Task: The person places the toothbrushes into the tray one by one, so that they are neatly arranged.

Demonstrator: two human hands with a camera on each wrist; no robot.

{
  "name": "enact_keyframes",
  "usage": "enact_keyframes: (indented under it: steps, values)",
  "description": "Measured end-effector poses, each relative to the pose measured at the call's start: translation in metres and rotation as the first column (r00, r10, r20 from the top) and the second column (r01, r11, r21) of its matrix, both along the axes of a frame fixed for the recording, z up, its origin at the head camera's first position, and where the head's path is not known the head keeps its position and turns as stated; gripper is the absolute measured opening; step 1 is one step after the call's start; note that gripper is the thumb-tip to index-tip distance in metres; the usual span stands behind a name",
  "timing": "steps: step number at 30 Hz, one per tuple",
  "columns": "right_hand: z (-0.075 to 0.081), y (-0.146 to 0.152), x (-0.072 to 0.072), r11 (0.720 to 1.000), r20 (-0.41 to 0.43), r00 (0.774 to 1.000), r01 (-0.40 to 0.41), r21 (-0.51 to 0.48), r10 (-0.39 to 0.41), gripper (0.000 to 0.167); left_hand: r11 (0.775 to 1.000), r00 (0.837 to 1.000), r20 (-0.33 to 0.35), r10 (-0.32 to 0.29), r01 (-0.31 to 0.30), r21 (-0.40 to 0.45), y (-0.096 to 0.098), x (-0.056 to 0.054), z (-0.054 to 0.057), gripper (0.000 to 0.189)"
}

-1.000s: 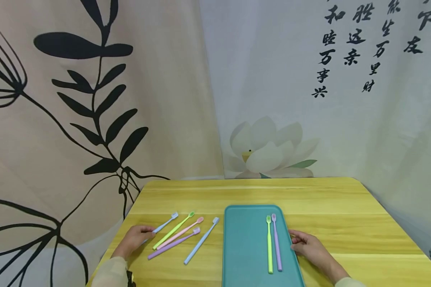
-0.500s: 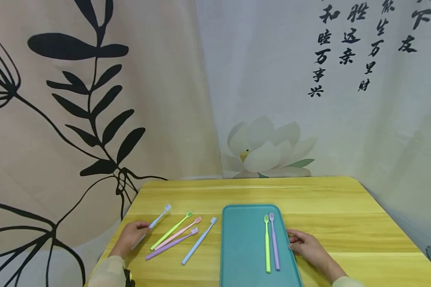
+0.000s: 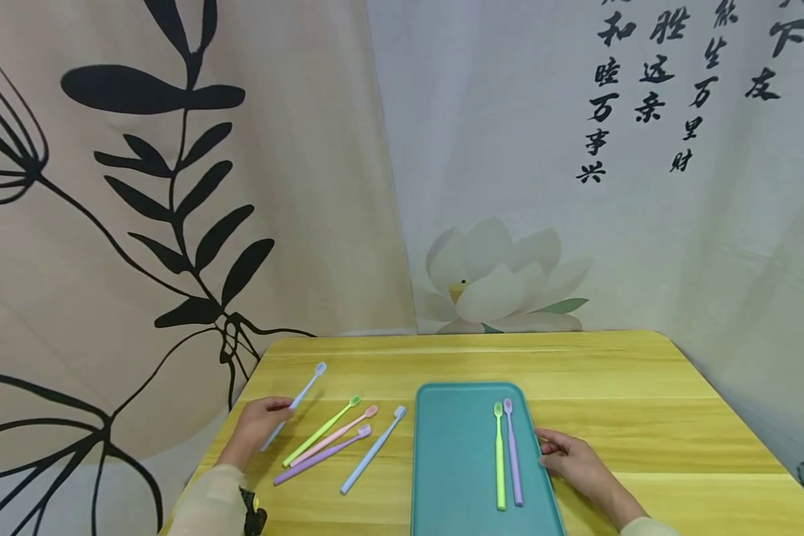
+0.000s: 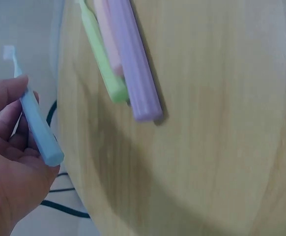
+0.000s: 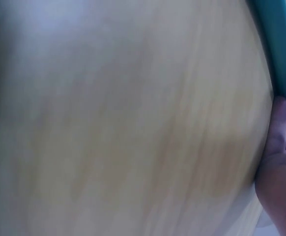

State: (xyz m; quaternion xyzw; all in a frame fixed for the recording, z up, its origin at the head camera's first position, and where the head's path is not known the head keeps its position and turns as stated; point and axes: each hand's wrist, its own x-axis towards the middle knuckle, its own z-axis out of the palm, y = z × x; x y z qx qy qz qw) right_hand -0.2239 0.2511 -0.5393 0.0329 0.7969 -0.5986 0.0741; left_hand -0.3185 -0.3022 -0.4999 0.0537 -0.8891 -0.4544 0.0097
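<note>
My left hand [image 3: 257, 424] pinches a light blue toothbrush [image 3: 305, 389] between thumb and fingers, above the table's left side. In the left wrist view the blue toothbrush [image 4: 39, 129] slants across the fingers, bristle end up. Beside that hand, a green toothbrush [image 3: 321, 432], a pink toothbrush [image 3: 335, 436] and a purple toothbrush [image 3: 321, 455] lie close together. Another blue toothbrush [image 3: 373, 450] lies apart, nearer the tray. My right hand [image 3: 579, 465] grips the right rim of the teal tray [image 3: 452, 454]; in the right wrist view, its fingertips meet the tray's edge [image 5: 278, 44].
On the tray's right half, a green toothbrush [image 3: 499, 461] and a purple toothbrush [image 3: 514, 458] lie side by side. The wooden table [image 3: 610, 372] ends at a printed curtain [image 3: 335, 186]. Dark cables [image 4: 64, 210] hang below the table's edge.
My left hand has raised the blue toothbrush off the table and moved it slightly away from me, apart from the other brushes. The right hand stays at the tray's rim.
</note>
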Motion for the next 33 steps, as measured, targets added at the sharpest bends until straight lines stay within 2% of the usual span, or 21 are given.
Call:
enact_keyframes:
  steps: [5,11,15,22,27,33]
  values:
    - [-0.001,0.000,0.000,1.000,0.001,1.000,0.006,-0.003,-0.006,0.054,0.998,1.000,0.005,0.006,-0.006,0.059,0.010,0.000,0.007,0.035]
    - [-0.002,0.001,0.000,1.000,0.000,1.000,0.017,0.012,-0.017,0.053,0.989,0.999,0.004,0.044,-0.044,0.142,0.027,-0.002,0.012,0.035]
    - [-0.002,0.001,-0.001,1.000,0.002,1.000,0.021,0.022,-0.021,0.053,0.974,0.998,-0.001,0.058,-0.057,0.218,0.040,-0.004,0.014,0.034]
    - [-0.005,0.001,-0.003,0.999,0.002,1.000,0.024,0.021,-0.024,0.053,0.946,0.999,0.023,0.048,-0.053,0.321,0.065,-0.004,0.020,0.031]
    - [-0.005,0.001,-0.004,1.000,0.003,1.000,0.018,0.014,-0.018,0.054,0.917,0.998,0.039,0.044,-0.056,0.396,0.083,-0.005,0.024,0.029]
    - [-0.003,0.001,-0.003,1.000,0.015,1.000,0.009,0.012,-0.009,0.054,0.895,0.999,0.041,0.006,-0.024,0.445,0.106,-0.003,0.027,0.029]
